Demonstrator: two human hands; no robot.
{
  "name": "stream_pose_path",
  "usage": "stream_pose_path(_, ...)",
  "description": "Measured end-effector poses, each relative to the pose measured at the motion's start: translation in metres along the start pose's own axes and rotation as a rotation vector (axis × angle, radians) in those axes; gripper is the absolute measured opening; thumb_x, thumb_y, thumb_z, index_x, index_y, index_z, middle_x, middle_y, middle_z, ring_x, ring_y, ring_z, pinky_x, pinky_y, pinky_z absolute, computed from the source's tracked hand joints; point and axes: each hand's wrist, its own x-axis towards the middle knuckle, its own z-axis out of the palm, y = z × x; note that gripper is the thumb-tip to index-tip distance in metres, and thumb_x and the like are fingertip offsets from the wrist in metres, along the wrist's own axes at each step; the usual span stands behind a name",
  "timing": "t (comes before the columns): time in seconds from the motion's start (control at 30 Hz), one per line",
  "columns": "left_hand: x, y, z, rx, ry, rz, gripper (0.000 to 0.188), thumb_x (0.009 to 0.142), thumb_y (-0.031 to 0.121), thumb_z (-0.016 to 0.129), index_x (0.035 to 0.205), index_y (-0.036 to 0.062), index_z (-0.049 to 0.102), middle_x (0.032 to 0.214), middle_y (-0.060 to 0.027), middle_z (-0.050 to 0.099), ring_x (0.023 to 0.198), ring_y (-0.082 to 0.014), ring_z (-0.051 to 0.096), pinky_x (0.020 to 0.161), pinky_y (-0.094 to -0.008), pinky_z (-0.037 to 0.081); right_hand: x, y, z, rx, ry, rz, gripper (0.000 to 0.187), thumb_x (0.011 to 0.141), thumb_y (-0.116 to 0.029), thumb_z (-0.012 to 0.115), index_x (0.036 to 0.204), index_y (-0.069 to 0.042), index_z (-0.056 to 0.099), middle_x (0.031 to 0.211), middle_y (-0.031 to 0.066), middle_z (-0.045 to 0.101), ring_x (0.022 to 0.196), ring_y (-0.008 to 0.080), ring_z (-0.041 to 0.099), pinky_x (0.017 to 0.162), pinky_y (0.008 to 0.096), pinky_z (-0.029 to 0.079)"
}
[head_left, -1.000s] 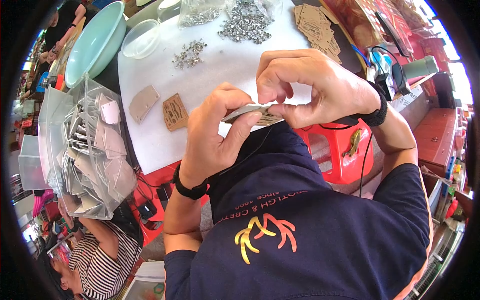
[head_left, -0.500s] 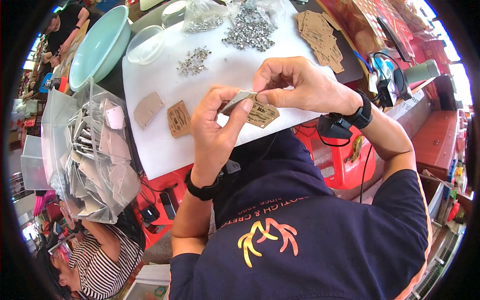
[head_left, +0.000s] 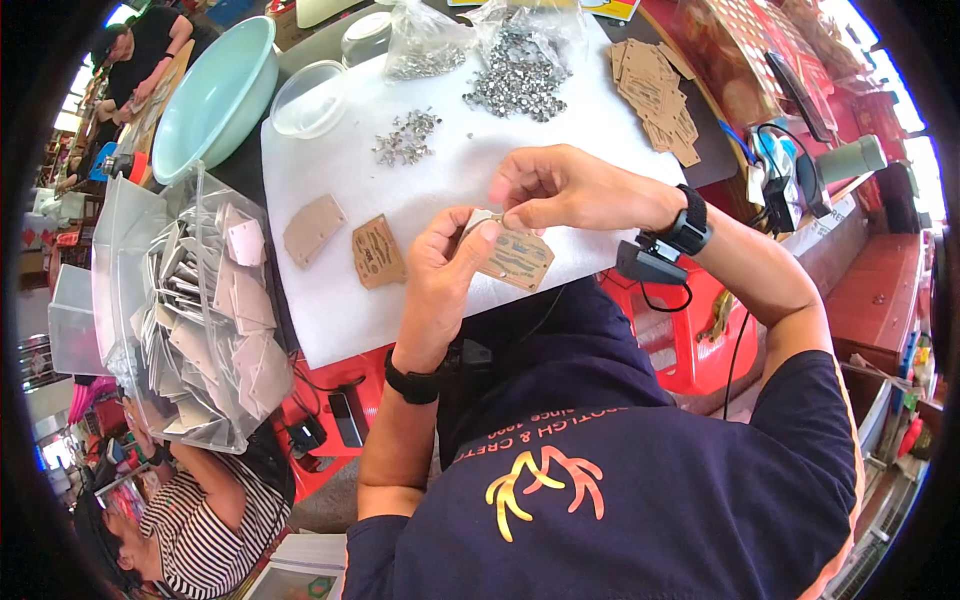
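Over the near edge of a white foam sheet, my left hand pinches a printed brown cardboard piece with cut corners and small holes. A greyish piece of card shows at its top, under my left thumb. My right hand is curled at the top edge, its thumb by the card; whatever its fingertips hold is hidden. Left of my hands lie another printed brown card and a plain greyish card. Small metal clips lie in a loose heap beyond them.
Farther back, a larger heap of metal pieces spills from a clear bag. Brown cards are stacked at the far right. A clear bin of grey cards, a pale blue basin and a plastic tub stand left. Two other people are at left.
The brown card has been tilted so that its printed face shows more fully. My right fingers have loosened and lifted slightly from its top edge. The whole view has shifted a little.
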Motion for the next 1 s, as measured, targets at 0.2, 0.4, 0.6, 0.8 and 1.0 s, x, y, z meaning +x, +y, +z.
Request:
stream_pose_path(0.2, 0.0, -0.007, -0.004, -0.046, 0.085, 0.044, 0.019, 0.094, 0.013, 0.062, 0.107, -0.0008, 0.06, 0.097, -0.0047, 0.067, 0.088, -0.0076, 0.06, 0.081, -0.0228, 0.047, 0.048, -0.012, -0.036, -0.383, 0.052, 0.119, 0.021, 0.093, -0.016, 0.056, 0.101, 0.0, 0.066, 0.079, 0.0034, 0.064, 0.067, 0.0113, 0.062, 0.059, 0.0277, 0.052)
stream_pose_path(0.4, 0.002, -0.005, -0.006, -0.072, 0.077, 0.05, 0.017, 0.094, 0.012, 0.062, 0.106, -0.0004, 0.06, 0.097, -0.0059, 0.068, 0.088, -0.0081, 0.061, 0.082, -0.0232, 0.048, 0.08, 0.006, -0.044, -1.005, 0.189, -0.097, 0.016, 0.086, -0.015, 0.061, 0.092, -0.002, 0.068, 0.078, 0.0115, 0.066, 0.073, 0.0238, 0.066, 0.065, 0.0353, 0.052)
stream_pose_path(0.6, 0.001, -0.008, -0.007, -0.052, 0.099, 0.046, 0.016, 0.095, 0.009, 0.06, 0.107, -0.0002, 0.06, 0.099, -0.0047, 0.066, 0.09, -0.0084, 0.06, 0.084, -0.0239, 0.046, 0.086, 0.018, -0.036, -1.209, 0.265, -0.245, 0.011, 0.083, -0.015, 0.06, 0.085, -0.005, 0.066, 0.085, 0.0116, 0.066, 0.078, 0.0331, 0.064, 0.069, 0.0424, 0.05)
stream_pose_path(0.8, 0.003, -0.006, -0.005, -0.07, 0.113, 0.034, 0.017, 0.096, 0.011, 0.059, 0.108, -0.0005, 0.06, 0.1, -0.0057, 0.066, 0.091, -0.0093, 0.06, 0.084, -0.0241, 0.046, 0.093, 0.004, -0.036, -1.18, 0.172, -0.067, 0.012, 0.081, -0.014, 0.059, 0.079, -0.002, 0.062, 0.08, 0.0142, 0.065, 0.076, 0.0341, 0.063, 0.067, 0.0423, 0.049)
stream_pose_path(1.0, 0.006, -0.006, -0.001, -0.183, 0.165, 0.046, 0.018, 0.097, 0.013, 0.057, 0.109, -0.0008, 0.059, 0.1, -0.0055, 0.065, 0.09, -0.0083, 0.059, 0.083, -0.0239, 0.047, 0.075, -0.015, -0.04, -0.95, 0.107, -0.051, 0.016, 0.081, -0.016, 0.063, 0.086, -0.001, 0.063, 0.075, 0.0104, 0.063, 0.068, 0.0211, 0.06, 0.064, 0.0333, 0.048)
